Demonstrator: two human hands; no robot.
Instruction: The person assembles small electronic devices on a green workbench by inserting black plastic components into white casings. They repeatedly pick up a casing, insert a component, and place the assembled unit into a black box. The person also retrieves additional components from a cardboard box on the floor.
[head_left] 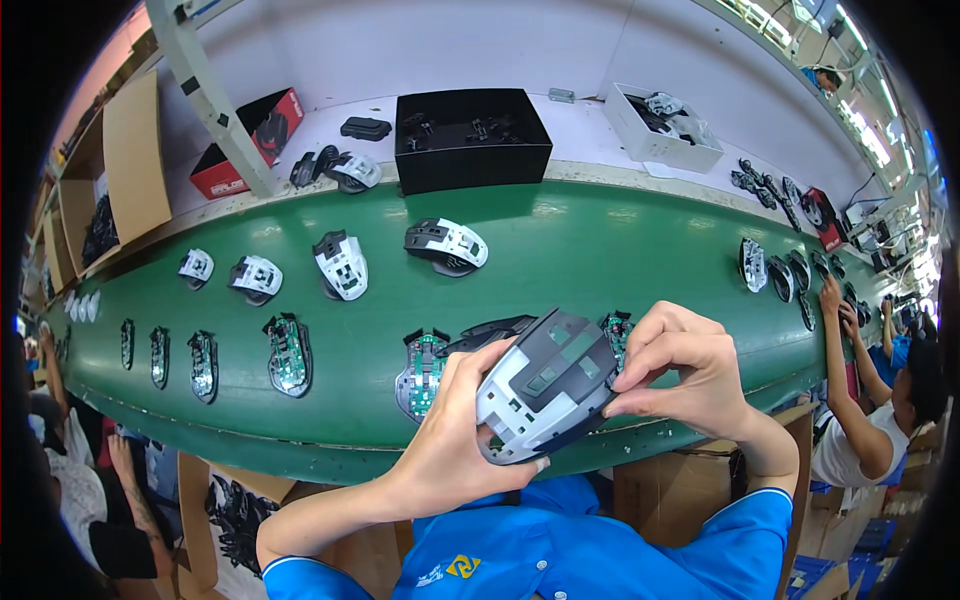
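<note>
Above the near side of the green belt [560, 250], a grey and white computer mouse shell [545, 390] is tilted in my hands. My left hand [450, 430] is closed around its white rear end, thumb on one side and fingers beneath. At the opposite, dark end, my right hand [690, 370] has thumb and forefinger pinched on the edge; any small part between them is hidden. Behind the shell lie a mouse base with a green circuit board [424, 370], a dark shell piece [490, 332] and another circuit board [616, 328], partly covered.
Several white and grey mouse shells [342, 265] and open mouse bases [289, 355] lie leftward on the belt. A black box [473, 160] and white box [665, 135] with parts stand on the far ledge. Co-workers sit at both sides; one's hand [831, 297] reaches over parts at right.
</note>
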